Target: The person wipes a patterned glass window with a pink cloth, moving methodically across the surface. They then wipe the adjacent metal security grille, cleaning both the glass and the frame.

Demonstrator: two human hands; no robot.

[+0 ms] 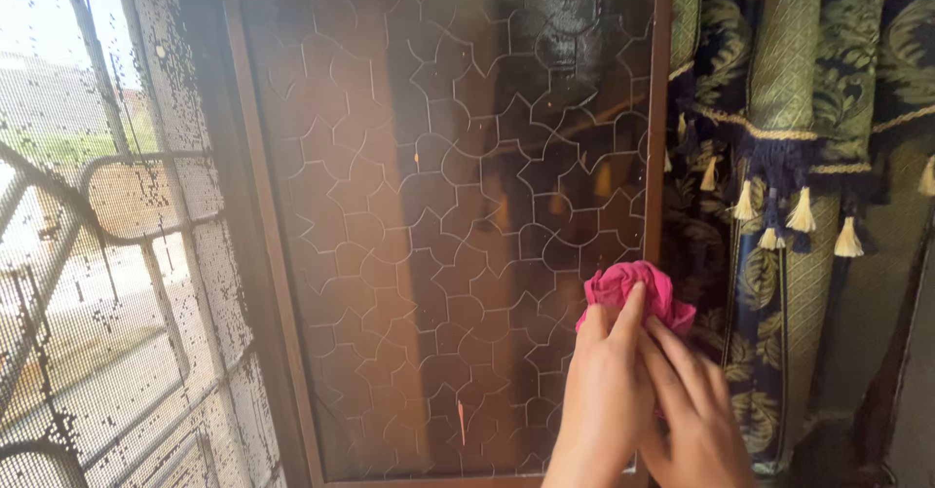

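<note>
Curtain [779,157] beside pane [438,206]; hands press cloth [638,288].

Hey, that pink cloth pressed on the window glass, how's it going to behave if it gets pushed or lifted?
The pink cloth is bunched in soft folds, so it is probably floppy and light. Both the left hand and the right hand press it against the patterned glass pane, so it likely slides smoothly when pushed, and would droop if lifted.
</note>
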